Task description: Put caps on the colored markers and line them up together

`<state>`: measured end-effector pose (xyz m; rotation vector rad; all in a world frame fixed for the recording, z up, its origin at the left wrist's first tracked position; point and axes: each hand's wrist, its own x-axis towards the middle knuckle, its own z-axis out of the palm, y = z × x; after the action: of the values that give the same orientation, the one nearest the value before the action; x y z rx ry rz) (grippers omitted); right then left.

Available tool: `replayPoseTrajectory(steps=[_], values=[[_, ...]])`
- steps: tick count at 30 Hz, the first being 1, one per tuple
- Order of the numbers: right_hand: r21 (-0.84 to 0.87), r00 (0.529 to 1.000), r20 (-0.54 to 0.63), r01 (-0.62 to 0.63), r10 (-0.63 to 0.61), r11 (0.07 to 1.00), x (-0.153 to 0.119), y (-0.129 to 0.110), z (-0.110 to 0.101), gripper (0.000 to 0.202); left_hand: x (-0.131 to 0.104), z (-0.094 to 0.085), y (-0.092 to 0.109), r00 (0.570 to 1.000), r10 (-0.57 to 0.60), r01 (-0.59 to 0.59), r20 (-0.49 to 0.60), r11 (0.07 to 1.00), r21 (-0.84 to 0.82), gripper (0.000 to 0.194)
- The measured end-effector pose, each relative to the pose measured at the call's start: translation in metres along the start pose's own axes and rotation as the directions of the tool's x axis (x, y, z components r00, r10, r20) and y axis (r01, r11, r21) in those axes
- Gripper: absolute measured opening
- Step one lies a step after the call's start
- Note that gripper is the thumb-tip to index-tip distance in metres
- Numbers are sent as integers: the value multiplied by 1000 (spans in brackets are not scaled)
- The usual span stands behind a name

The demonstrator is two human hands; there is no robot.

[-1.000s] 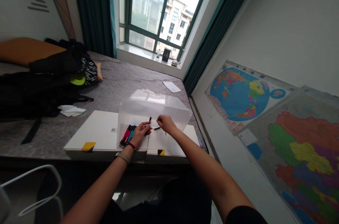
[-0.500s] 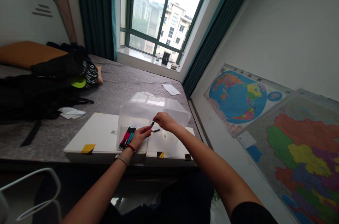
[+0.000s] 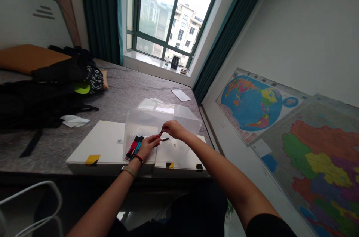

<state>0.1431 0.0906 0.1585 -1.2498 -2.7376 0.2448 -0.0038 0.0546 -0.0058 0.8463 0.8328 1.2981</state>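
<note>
A dark pen is held between my two hands, above a clear plastic sheet or box lid. My left hand has its fingers closed round the pen's lower part. From above, my right hand pinches its upper end. Beside my left hand lie several pens with red, blue and black barrels, side by side. Just right of my left fingertips is a loose black pen part. Farther right sits a tiny dark piece, too small to name.
The clear plastic box stands behind my hands. White boxes with yellow and black tape lie under the work. Crumpled tissue and a black bag are at left; a white paper lies farther back.
Both hands stay at nearly the same spot, still on the pen. The right hand's wrist has shifted very slightly; the pens and loose parts have not moved.
</note>
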Motion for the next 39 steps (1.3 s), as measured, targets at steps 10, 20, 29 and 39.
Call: replayPoseTrajectory(steps=[10,20,29,39], values=[[-223,953,181,-202,244,954,2,-10,7,49,3,-3,-4,999,34,-35,16,995,97,49],[-234,985,113,-98,128,967,-11,-23,-7,28,0,1,-1,999,38,-38,-21,999,4,45],[-171,966,81,-228,244,959,-6,-21,-21,48,-17,30,46,950,312,-296,28,868,398,30],[106,925,-256,-260,279,960,-46,-19,8,33,-32,37,90,880,313,-469,358,451,759,29]])
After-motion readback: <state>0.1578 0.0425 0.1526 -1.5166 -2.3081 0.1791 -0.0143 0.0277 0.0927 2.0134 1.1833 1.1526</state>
